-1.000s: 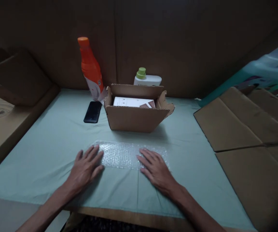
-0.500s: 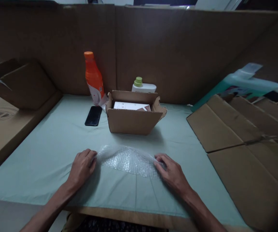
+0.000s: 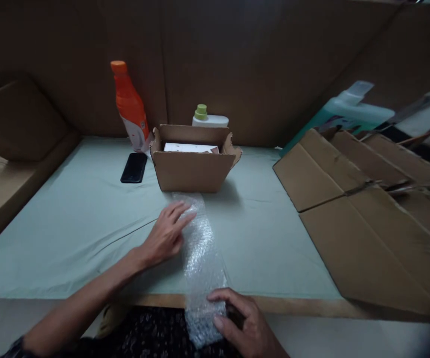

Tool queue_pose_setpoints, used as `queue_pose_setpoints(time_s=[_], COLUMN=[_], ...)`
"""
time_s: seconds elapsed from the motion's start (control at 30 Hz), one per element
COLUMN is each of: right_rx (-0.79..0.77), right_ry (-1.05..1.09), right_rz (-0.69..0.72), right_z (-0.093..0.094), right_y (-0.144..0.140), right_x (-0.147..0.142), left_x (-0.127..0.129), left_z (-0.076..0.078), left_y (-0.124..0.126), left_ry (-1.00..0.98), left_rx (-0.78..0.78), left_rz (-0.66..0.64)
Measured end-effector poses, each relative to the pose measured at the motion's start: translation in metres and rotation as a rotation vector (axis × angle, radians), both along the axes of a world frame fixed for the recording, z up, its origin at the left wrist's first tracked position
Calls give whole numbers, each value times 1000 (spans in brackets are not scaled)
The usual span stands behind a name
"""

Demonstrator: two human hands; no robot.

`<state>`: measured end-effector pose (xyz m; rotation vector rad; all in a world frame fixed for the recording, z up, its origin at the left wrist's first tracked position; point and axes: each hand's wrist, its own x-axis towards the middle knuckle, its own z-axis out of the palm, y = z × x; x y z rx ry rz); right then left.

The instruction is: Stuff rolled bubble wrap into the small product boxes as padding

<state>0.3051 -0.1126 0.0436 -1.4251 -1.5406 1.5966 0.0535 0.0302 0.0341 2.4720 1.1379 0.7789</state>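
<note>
The bubble wrap (image 3: 202, 248) lay lengthwise on the tabletop (image 3: 267, 248), its near end hanging past the edge, held in the grip of the right hand (image 3: 247, 320). The left hand (image 3: 166, 232) was at its far part, grip wide and fingers spread, just before the carton (image 3: 188, 171). Lettering on the orange bottle's (image 3: 130, 102) white label (image 3: 136, 133) was too blurred to read.

Cloth-covered table (image 3: 293, 305) in dim, cool light before a cardboard partition (image 3: 260, 64).
The brown partition spans ten to two o'clock, with a vertical seam (image 3: 163, 74) at eleven and a slanting fold (image 3: 362, 52) at two; a pale green tablecloth (image 3: 263, 238) stops short of the bare wooden edge (image 3: 162, 300) from five to seven, with pale grey floor (image 3: 349, 335) below at five.
</note>
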Motion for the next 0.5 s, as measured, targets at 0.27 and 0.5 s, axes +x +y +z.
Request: queue_pose_setpoints(time_s=[0.27, 0.5], right_rx=[-51, 678], right_ry=[501, -283], right_rz=[-139, -6], right_z=[-9, -6], right_y=[31, 64], right_x=[-21, -3], left_x=[-4, 15], left_z=[-13, -41], left_y=[-101, -40], left_ry=[-334, -172], left_rx=[-535, -496], left_rz=[102, 376])
